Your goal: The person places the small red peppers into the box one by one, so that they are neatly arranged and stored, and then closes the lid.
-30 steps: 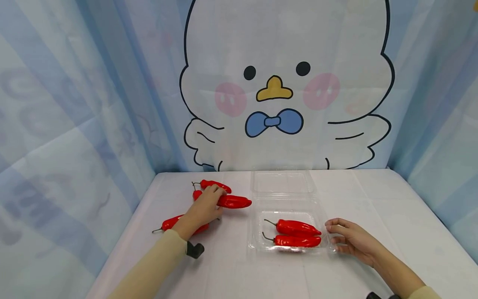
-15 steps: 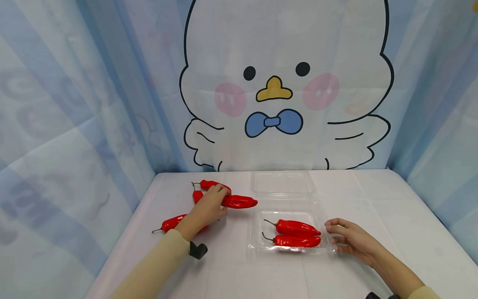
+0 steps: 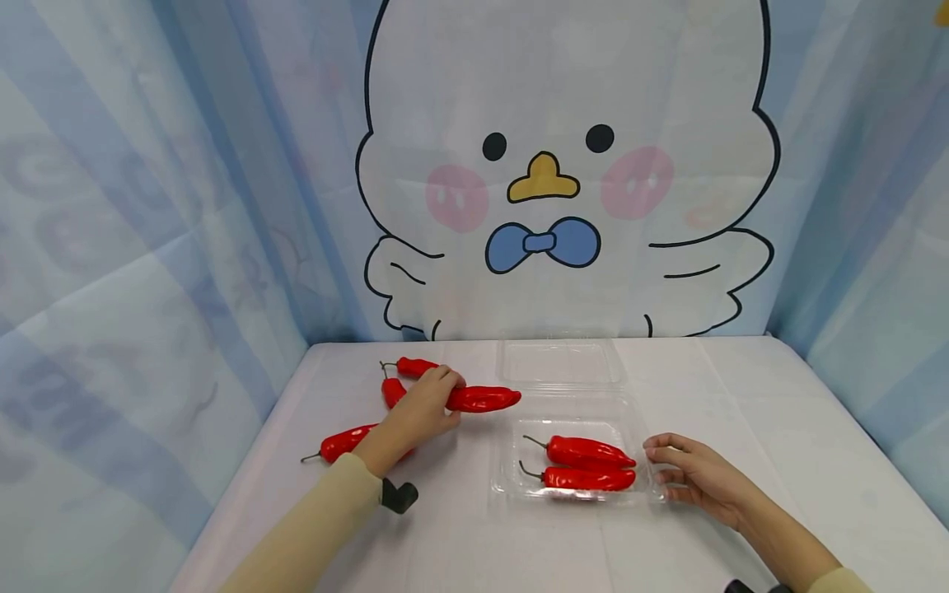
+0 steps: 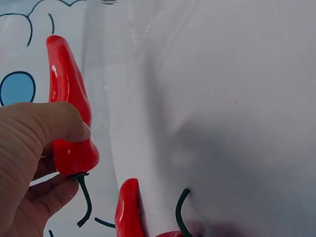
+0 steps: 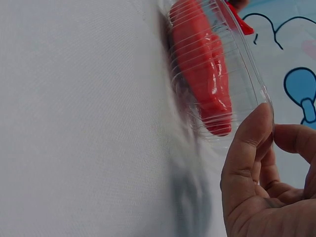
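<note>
My left hand [image 3: 424,408] grips a red chili pepper [image 3: 485,399] above the table, left of an open clear plastic clamshell box [image 3: 511,486]. In the left wrist view, thumb and fingers close round the pepper [image 4: 69,94] near its green stem, tip pointing away. Two more red peppers [image 3: 589,452] lie side by side in the box's near half. At the box's right edge, my right hand [image 3: 700,473] pinches the rim between thumb and finger, as the right wrist view shows at the clear rim [image 5: 256,79].
Left of the box, other red peppers lie on the white table: one at the back [image 3: 415,366], one behind my left hand [image 3: 393,391], one partly under my left forearm [image 3: 344,443]. The box's lid [image 3: 559,362] lies flat toward the back curtain [image 3: 549,305].
My left hand has moved a little to the right with its pepper, toward the box. The right hand and the peppers in the box have stayed put.
</note>
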Demonstrator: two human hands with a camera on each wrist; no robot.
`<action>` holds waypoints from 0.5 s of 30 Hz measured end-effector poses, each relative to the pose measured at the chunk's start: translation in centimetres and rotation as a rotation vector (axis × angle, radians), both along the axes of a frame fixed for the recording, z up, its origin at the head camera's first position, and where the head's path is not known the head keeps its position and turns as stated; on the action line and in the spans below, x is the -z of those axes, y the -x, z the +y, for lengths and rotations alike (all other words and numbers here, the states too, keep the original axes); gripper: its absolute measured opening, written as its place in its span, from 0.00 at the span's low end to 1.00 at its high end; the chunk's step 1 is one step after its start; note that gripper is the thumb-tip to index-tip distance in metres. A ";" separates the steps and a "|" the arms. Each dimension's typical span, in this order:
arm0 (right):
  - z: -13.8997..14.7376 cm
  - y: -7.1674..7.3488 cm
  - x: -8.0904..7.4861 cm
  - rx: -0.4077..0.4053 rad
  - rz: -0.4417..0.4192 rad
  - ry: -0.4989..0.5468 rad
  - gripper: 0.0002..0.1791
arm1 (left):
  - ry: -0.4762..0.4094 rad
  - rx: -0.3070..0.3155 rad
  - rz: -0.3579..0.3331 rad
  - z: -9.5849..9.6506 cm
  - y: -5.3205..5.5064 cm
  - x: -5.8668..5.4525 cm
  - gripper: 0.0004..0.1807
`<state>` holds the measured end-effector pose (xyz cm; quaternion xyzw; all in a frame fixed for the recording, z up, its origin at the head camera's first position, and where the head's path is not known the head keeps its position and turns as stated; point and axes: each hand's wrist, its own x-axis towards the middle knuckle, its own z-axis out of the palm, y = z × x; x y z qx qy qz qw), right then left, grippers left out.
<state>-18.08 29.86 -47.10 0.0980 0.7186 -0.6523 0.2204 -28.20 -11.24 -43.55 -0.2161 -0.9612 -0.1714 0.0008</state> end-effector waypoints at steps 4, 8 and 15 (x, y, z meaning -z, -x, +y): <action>0.0 0.0 0.0 -0.001 -0.001 0.003 0.25 | -0.014 0.006 0.003 0.3 0.0 -0.2 0.29; 0.0 0.0 0.0 -0.003 -0.001 0.007 0.24 | -0.022 0.015 0.010 0.6 0.0 -0.2 0.27; -0.1 -0.1 -0.2 -0.001 0.002 -0.005 0.25 | -0.030 0.043 0.018 1.2 0.0 -0.4 0.25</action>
